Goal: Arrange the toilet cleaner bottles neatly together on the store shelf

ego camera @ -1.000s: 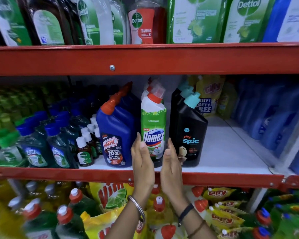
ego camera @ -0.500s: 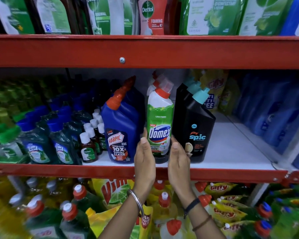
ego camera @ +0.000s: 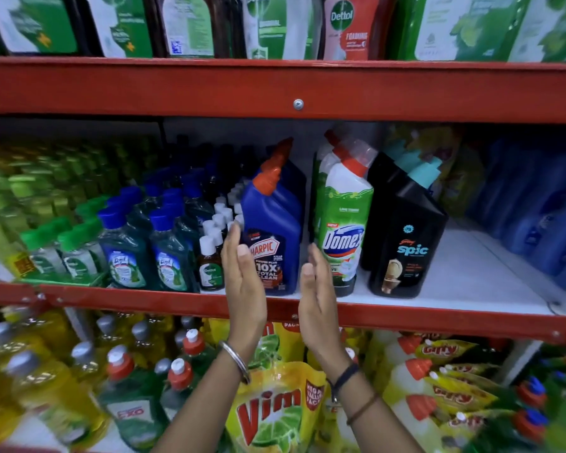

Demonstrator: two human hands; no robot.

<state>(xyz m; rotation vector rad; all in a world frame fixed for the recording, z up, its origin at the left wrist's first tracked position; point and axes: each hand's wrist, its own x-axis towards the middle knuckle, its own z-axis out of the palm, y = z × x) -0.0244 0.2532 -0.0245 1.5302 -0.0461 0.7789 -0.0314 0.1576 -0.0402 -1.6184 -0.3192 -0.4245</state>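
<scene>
Three toilet cleaner rows stand side by side on the middle shelf (ego camera: 458, 282): a blue Harpic bottle (ego camera: 275, 220) with an orange cap, a white and green Domex bottle (ego camera: 345, 210), and a black Spic bottle (ego camera: 406, 223) with a teal cap. More bottles of each kind line up behind them. My left hand (ego camera: 244, 282) is flat against the Harpic bottle's left front. In the gap between Harpic and Domex, my right hand (ego camera: 317, 302) is raised with its palm facing left. Both hands have straight fingers and grip nothing.
Small Dettol bottles (ego camera: 209, 266) and blue-capped Lizol bottles (ego camera: 125, 253) crowd the shelf left of the Harpic. Blue containers (ego camera: 543, 217) fill the right end. A red shelf beam (ego camera: 275, 89) runs above. Vim pouches (ego camera: 275, 410) and dish liquid bottles sit below.
Both hands have shifted left from either side of the Domex bottle to either side of the Harpic bottle, and spread wider apart. A gap now shows between Harpic and Domex.
</scene>
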